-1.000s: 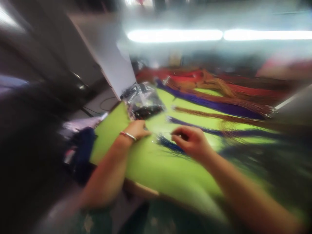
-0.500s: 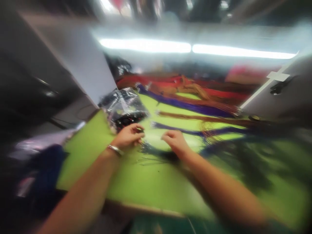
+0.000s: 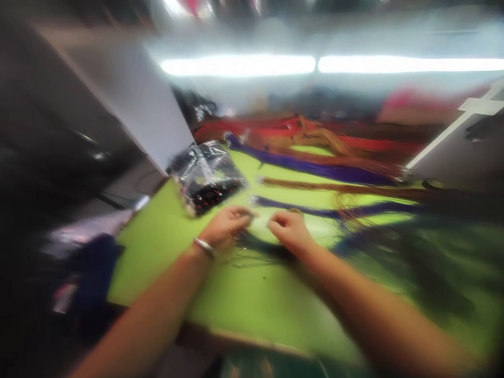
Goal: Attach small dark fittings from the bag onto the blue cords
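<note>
My left hand (image 3: 228,227), with a metal bracelet at the wrist, is pinched around something small and dark at the fingertips, too blurred to name. A short gap to its right, my right hand (image 3: 290,232) is closed, thumb against curled fingers; whatever it grips is hidden. Below and between both hands a dark blue wire bundle (image 3: 262,245) lies on the green table (image 3: 252,299), its tips near my left hand. A few loose thin wires (image 3: 252,260) rest just in front of it. Behind my left hand sits a clear plastic bag (image 3: 212,181) of small black and red parts.
Farther back lie a thin purple wire bundle (image 3: 291,206), a brown one (image 3: 315,185), a thick purple one (image 3: 315,169) and red wires (image 3: 366,144). Grey panels (image 3: 157,110) flank the table. Dark wires (image 3: 417,262) spread at the right. Bright tube lights (image 3: 240,65) hang above.
My left hand has moved right, away from the plastic bag and closer to my right hand. My right hand stays nearly in place, its fingers curled more tightly. The whole view has shifted slightly.
</note>
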`<state>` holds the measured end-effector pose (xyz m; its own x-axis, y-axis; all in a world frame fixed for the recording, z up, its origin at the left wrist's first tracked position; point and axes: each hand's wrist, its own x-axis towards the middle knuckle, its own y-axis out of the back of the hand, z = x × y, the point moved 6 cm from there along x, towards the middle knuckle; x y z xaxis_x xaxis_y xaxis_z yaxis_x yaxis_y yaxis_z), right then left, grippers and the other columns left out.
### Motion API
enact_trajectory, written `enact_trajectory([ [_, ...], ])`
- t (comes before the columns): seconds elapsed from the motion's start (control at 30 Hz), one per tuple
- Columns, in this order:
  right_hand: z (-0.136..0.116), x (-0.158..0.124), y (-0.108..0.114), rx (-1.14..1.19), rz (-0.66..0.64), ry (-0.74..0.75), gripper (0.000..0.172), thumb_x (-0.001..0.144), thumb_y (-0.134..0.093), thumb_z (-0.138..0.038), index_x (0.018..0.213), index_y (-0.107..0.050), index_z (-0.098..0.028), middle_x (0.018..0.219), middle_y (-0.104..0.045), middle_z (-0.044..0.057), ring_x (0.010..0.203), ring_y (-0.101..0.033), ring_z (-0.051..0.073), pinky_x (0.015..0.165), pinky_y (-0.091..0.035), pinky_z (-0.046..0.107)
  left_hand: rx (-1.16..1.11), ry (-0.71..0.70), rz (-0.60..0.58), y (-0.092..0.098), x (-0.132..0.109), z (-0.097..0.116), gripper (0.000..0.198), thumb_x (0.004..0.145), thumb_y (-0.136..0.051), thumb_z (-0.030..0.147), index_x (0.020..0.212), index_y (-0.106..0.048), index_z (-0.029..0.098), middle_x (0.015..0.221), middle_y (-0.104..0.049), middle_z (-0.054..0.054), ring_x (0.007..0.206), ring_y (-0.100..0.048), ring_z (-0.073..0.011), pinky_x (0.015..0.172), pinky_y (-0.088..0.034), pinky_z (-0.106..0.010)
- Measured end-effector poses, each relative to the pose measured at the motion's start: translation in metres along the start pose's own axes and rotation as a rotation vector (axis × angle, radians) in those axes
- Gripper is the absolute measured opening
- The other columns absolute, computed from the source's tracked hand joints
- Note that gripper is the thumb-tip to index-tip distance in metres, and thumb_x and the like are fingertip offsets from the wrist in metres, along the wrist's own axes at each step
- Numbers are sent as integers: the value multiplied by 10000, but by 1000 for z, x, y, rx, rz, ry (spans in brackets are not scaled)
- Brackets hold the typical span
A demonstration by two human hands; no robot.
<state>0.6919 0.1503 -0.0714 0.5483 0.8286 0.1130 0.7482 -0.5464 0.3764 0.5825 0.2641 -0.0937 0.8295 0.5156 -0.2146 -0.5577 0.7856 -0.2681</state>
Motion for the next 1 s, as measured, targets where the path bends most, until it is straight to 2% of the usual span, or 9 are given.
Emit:
enact_trajectory([
  [0.1,1,0,1,4,11,3,167,674,-496,-255,548,-541,-155,490,-452,-32,490,-376,80,486,-315,198,1,17,-3,4,1,-4,294,599,-777,227,858,-666,139,808,-674,-71,637,-569,-101,592,-433,-219],
  [0.23,2,1,1,-8,4,40,166,690,-501,-247,570,-563,-152,508,-484,-25,506,-404,85,510,-335,201,61,15,-6,6,0,-9,365,638,-750,246,988,-680,168,785,-654,-45,660,-578,-109,611,-443,-226],
  [0.4,-1,-1,-1,-45,-8,77,178,702,-487,-233,561,-561,-154,495,-480,-25,491,-396,79,501,-322,198,126,-107,-120,-8,-5,2,556,697,-703,217,1225,-532,240,855,-624,-26,783,-607,-144,705,-484,-265],
  [0.6,-5,-5,-3,-147,-15,154,164,708,-490,-216,588,-584,-156,495,-494,-23,484,-398,77,503,-317,196,122,-103,-96,-8,-6,3,314,684,-721,204,977,-625,145,883,-642,-70,776,-617,-158,668,-492,-261],
  [0.8,-5,-3,2,-198,22,154,157,702,-495,-208,587,-592,-165,481,-477,-30,483,-398,79,503,-308,195,48,-28,-78,-3,-4,-5,434,716,-701,212,1141,-624,167,1054,-652,-107,885,-603,-161,767,-457,-261],
  [0.9,-5,-3,1,-220,18,153,157,699,-501,-206,574,-588,-166,468,-452,-34,478,-384,78,498,-295,194,0,-17,-81,-6,-5,-5,424,701,-713,190,1119,-645,176,1076,-653,-99,928,-594,-161,860,-430,-282],
  [1.0,-6,-3,0,-233,9,141,157,702,-506,-207,577,-591,-167,468,-448,-37,475,-377,76,491,-279,195,-7,-7,-102,-11,-6,-5,418,695,-718,181,1107,-654,177,1077,-654,-97,927,-586,-154,865,-423,-273],
])
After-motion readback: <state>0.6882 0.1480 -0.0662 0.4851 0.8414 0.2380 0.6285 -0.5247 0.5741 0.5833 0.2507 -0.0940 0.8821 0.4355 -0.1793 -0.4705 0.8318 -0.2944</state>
